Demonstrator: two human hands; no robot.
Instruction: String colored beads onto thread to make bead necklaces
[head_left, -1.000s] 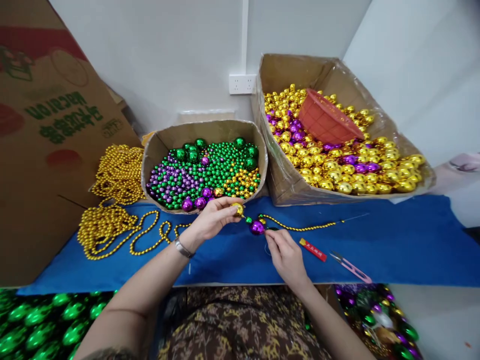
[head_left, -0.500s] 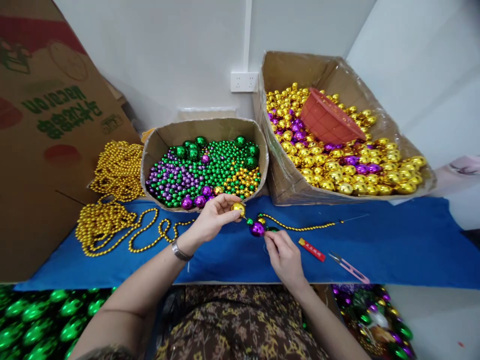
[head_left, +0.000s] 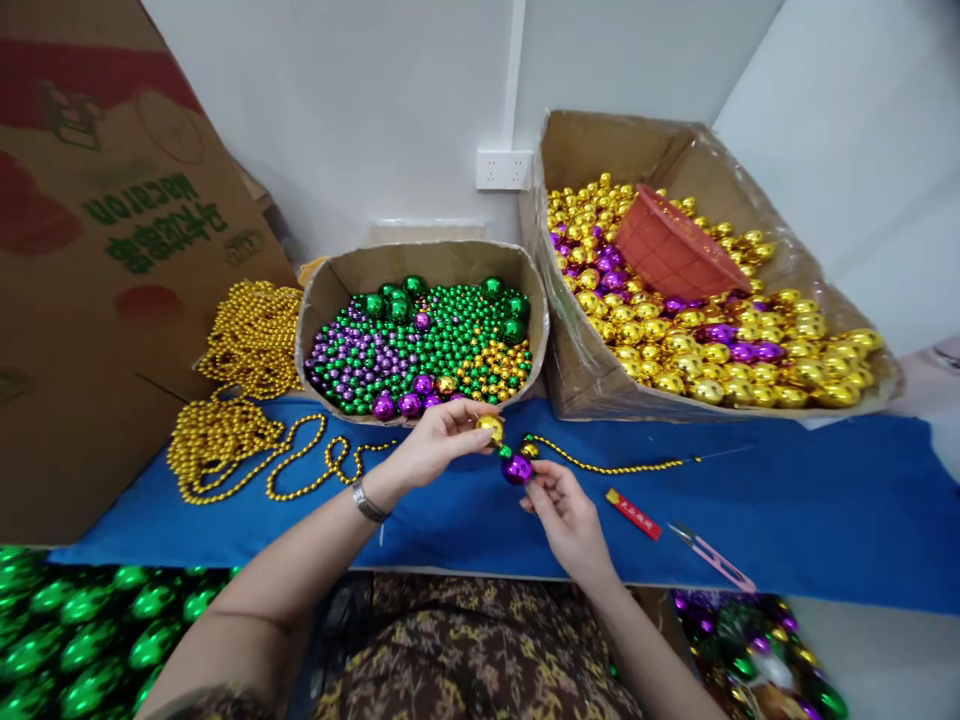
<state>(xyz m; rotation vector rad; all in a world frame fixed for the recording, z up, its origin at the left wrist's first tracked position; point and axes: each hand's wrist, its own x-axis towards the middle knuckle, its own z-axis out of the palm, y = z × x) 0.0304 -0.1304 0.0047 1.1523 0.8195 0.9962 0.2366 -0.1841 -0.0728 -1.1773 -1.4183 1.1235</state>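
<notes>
Left hand (head_left: 441, 438): one gold ball (head_left: 492, 428)

A gold ball (head_left: 491, 430), a green bead (head_left: 505, 453) and a purple ball (head_left: 517, 469) are being held up in a slanting row.
The shiny gold ball is being pinched by the left hand (head_left: 452, 436), its near side being partly covered by the thumb; the small, glossy green bead is being held between the two balls, lower than the gold one. The mirror-bright purple ball is being kept lowest in the row, its right edge being touched by fingertips of the right hand (head_left: 562, 510); whether it is being gripped cannot be told.
</notes>
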